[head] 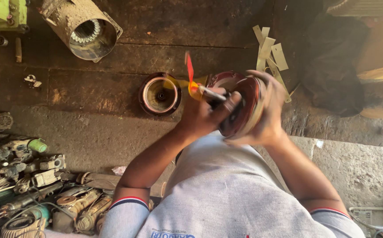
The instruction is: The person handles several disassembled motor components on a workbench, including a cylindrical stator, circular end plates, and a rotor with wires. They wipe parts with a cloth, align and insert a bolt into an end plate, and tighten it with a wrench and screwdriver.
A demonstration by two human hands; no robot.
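Note:
My right hand (pixel 268 112) grips a round motor part (pixel 244 105), a red-brown ring with a pale rim, held on edge in front of my chest. My left hand (pixel 202 115) presses against the ring's open face. It holds a thin metal-shafted tool (pixel 211 93) with a yellow end. A red strip (pixel 189 67) sticks up from the tool's end. Motion blurs both hands, and the inside of the ring is mostly hidden by my fingers.
A round metal end cap (pixel 159 94) lies on the dark worn bench (pixel 112 88) just left of my hands. A dusty cylindrical motor housing (pixel 87 28) lies at the back left. Pale paper strips (pixel 268 48) and a dark cloth (pixel 332 66) lie to the right. Old power tools (pixel 28 185) are piled at the lower left.

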